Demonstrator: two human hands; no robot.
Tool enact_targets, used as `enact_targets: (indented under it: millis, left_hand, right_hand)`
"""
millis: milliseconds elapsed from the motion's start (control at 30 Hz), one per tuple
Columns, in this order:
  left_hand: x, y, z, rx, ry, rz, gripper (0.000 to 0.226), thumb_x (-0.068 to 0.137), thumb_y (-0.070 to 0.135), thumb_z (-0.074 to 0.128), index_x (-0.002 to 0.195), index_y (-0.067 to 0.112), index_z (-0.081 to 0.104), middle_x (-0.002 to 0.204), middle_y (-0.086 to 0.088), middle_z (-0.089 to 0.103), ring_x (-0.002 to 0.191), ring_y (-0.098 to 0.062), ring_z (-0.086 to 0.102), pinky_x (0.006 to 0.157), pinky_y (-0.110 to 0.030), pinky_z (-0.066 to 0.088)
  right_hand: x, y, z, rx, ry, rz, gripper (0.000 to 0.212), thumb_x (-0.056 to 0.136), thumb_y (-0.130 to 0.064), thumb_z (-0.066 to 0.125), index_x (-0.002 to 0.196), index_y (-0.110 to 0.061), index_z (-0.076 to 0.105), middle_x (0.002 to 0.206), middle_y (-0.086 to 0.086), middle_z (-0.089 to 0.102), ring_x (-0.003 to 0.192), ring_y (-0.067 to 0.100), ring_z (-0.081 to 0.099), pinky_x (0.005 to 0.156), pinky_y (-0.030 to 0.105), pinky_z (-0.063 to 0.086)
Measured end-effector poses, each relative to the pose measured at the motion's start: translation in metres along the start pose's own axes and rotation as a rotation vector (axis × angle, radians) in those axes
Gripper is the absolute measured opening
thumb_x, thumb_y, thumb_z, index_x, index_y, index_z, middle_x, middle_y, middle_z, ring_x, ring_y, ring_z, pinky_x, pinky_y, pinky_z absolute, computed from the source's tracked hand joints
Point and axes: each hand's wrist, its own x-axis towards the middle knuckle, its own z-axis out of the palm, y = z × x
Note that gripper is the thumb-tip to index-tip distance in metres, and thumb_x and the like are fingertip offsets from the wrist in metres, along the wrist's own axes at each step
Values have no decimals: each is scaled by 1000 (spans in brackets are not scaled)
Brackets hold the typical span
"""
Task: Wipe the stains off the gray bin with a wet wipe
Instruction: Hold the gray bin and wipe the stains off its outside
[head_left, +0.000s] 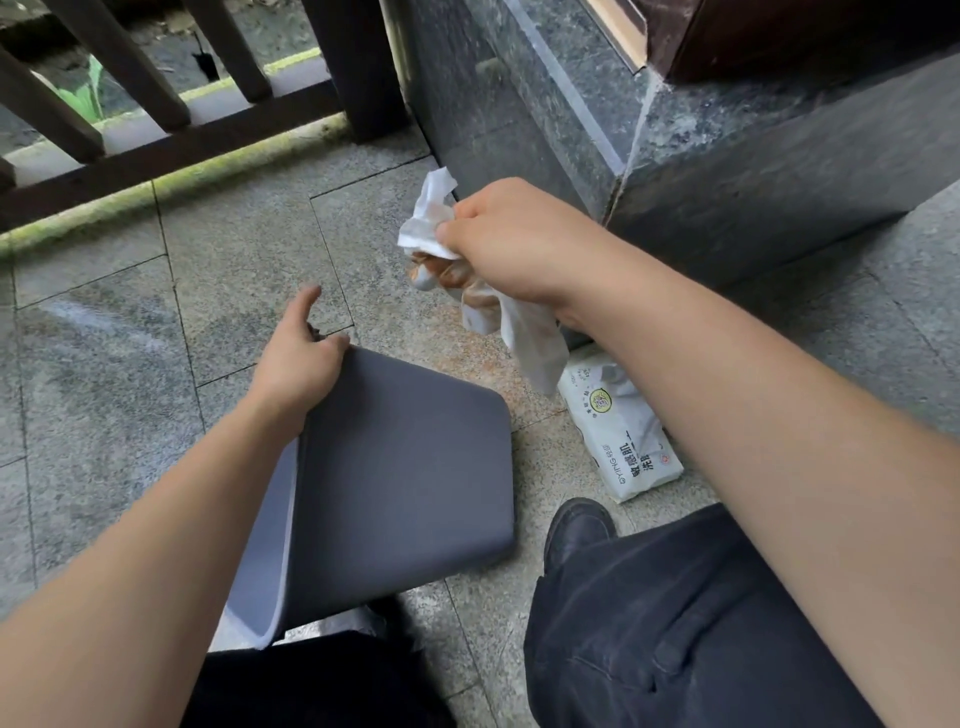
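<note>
The gray bin (400, 483) lies tilted on the stone floor, its flat bottom facing up toward me and its open mouth near my knees. My left hand (298, 358) holds the bin's far corner, thumb on the edge and index finger raised. My right hand (504, 239) is lifted above the floor beyond the bin and grips a crumpled white wet wipe (436, 223). The wipe carries brown stains, and its tail hangs down below my wrist. No stain shows on the visible bin surface.
A white pack of wet wipes (623, 441) lies on the floor right of the bin. Dark granite wall and step (727, 171) rise at the right. A dark wooden railing (156, 130) runs along the back left. My shoe (576, 530) and dark trousers are at the bottom.
</note>
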Motion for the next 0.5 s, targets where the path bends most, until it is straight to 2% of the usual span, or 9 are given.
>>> enact_targets:
  millis: [100, 133, 200, 267, 300, 333, 367, 433, 500]
  left_hand:
    - [-6, 2, -1, -49, -30, 28, 57, 95, 23, 56, 144, 45, 37, 121, -13, 58, 96, -24, 60, 76, -31, 45]
    - [-9, 4, -2, -82, -47, 35, 57, 95, 22, 57, 144, 45, 38, 117, -13, 59, 93, -23, 60, 77, -32, 46]
    - [-18, 7, -5, -166, -100, 54, 61, 96, 19, 57, 145, 47, 36, 102, -7, 60, 77, -16, 57, 70, -30, 44]
    - [-29, 8, -11, -239, -126, 75, 65, 96, 14, 58, 146, 48, 35, 96, 1, 56, 72, -7, 55, 71, -26, 43]
    - [-33, 8, -15, -275, -129, 79, 67, 96, 11, 58, 147, 48, 34, 105, 8, 56, 77, 2, 57, 79, -23, 43]
    - [-37, 7, -20, -315, -130, 76, 69, 95, 8, 58, 147, 47, 35, 119, 14, 54, 91, 12, 57, 90, -21, 41]
    - [-41, 6, -24, -365, -130, 62, 70, 95, 4, 57, 147, 46, 36, 133, 18, 50, 108, 15, 52, 99, -22, 38]
    - [-46, 4, -33, -468, -122, 4, 71, 93, -1, 56, 146, 44, 39, 147, 17, 43, 128, -2, 47, 109, -32, 36]
    - [-52, 0, -40, -509, -107, -46, 73, 91, -2, 58, 144, 45, 43, 147, 17, 45, 128, -11, 49, 109, -37, 38]
  right_hand:
    - [-1, 1, -1, 16, -3, -8, 29, 93, -13, 47, 86, -1, 73, 85, 5, 80, 58, 19, 54, 66, 35, 45]
    - [-1, 1, -2, 29, -1, -14, 29, 94, -15, 48, 83, -2, 72, 85, 6, 80, 53, 17, 51, 65, 34, 43]
    - [-1, 0, -5, 85, 10, -12, 28, 95, -16, 49, 75, -7, 67, 86, 8, 79, 46, 15, 47, 62, 33, 41]
    - [-1, 0, -10, 122, 38, -5, 33, 96, -13, 48, 65, -13, 58, 75, 4, 78, 39, 10, 47, 56, 26, 41]
    - [-2, 1, -12, 133, 53, -1, 35, 96, -13, 49, 61, -14, 55, 64, -1, 74, 36, 7, 47, 51, 21, 40]
    - [-3, 2, -15, 144, 63, 1, 38, 96, -14, 50, 59, -14, 55, 56, -5, 70, 37, 7, 48, 47, 18, 40]
    - [-4, 4, -17, 153, 68, 4, 39, 96, -15, 51, 57, -15, 56, 54, -5, 68, 41, 9, 51, 47, 19, 40]
    - [-5, 5, -21, 163, 78, 11, 40, 95, -12, 51, 56, -14, 58, 57, -2, 68, 50, 14, 54, 53, 23, 43]
    - [-7, 6, -22, 146, 84, 1, 37, 94, -9, 49, 59, -12, 58, 47, -9, 63, 46, 7, 53, 48, 15, 42]
